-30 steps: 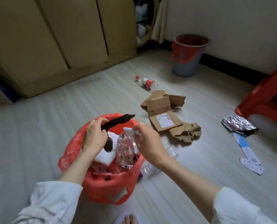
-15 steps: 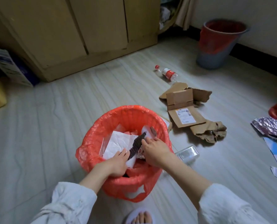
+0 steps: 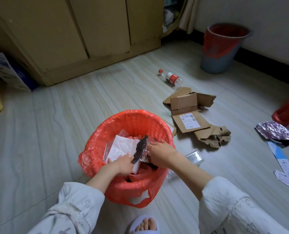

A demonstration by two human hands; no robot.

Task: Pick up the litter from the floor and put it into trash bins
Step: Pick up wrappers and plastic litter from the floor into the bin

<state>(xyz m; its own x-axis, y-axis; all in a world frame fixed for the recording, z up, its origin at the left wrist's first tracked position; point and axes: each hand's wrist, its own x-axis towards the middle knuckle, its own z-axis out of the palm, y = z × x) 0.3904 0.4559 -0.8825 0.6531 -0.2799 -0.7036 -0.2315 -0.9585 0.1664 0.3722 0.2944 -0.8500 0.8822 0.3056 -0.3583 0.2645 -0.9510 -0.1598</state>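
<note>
My left hand (image 3: 121, 163) and right hand (image 3: 159, 150) reach into the bin (image 3: 96, 149), fingertips hidden among the litter, so I cannot tell their grip. The stool (image 3: 288, 112) is cut off at the floor's right edge. The box label (image 3: 189, 121) is too small to read.

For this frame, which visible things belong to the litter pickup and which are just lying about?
Job: near bin, far bin, left hand, right hand, dark strip, bottle, torn cardboard, foil wrapper, paper slips.
Lying about: cupboard, blue-and-white box, red stool.
</note>
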